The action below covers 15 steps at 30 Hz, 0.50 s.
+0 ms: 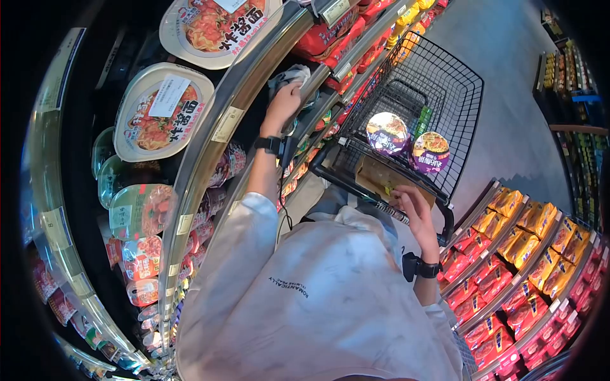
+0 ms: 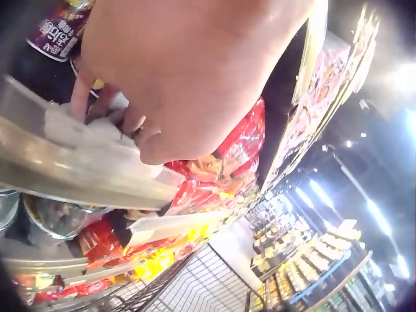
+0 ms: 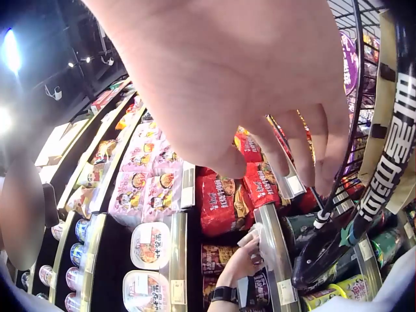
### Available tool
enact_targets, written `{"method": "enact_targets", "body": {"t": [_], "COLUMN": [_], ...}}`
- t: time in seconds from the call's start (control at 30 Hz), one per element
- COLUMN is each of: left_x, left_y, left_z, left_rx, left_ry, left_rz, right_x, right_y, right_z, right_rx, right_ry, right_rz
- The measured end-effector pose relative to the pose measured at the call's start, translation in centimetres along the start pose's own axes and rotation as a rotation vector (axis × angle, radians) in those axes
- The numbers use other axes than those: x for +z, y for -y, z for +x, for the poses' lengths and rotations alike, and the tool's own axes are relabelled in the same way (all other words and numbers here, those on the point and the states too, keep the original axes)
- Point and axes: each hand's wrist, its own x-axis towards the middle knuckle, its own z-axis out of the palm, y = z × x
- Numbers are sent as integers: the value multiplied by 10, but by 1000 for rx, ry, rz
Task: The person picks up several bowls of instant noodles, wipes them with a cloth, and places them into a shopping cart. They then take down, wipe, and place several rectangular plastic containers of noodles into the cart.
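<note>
A crumpled white cloth point(image 2: 88, 140) lies against the shelf's front rail point(image 2: 71, 170), and my left hand point(image 1: 283, 109) grips it with curled fingers. In the head view the cloth point(image 1: 293, 76) pokes out beyond the knuckles. The palm side of this hand is hidden. My right hand point(image 1: 416, 213) is over the handle point(image 1: 387, 208) of a black wire shopping cart point(image 1: 467, 82), its fingers loosely extended and holding nothing. Seen from the right wrist, that hand point(image 3: 240, 84) hangs beside the printed cart handle point(image 3: 390, 149).
Two purple-and-white noodle tubs point(image 1: 387, 132) and a cardboard box point(image 1: 375, 174) sit in the cart. Trays of noodles point(image 1: 162, 117) fill the shelf at left, with red noodle packs point(image 1: 330, 41) farther along. Red and yellow packets point(image 1: 508, 247) line a rack at right.
</note>
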Motion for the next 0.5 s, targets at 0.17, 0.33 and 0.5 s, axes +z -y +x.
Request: {"method": "enact_targets", "body": {"t": [0.17,0.33,0.5], "left_x": [-7,-39,-42], "left_y": [-4,-20,-11], "left_z": [20,-28,-108], "left_rx": [-98,-238,-252], "left_ry": [81,-5,-411], "left_rz": [-63,-519,328], "right_x": [-7,-5,-8], "right_y": [-7,-4,-11], "right_z": [9,10,8], "right_rx": [13,13,9], "right_ry": [-18,-27,-43], "right_rz": [25,30,2]}}
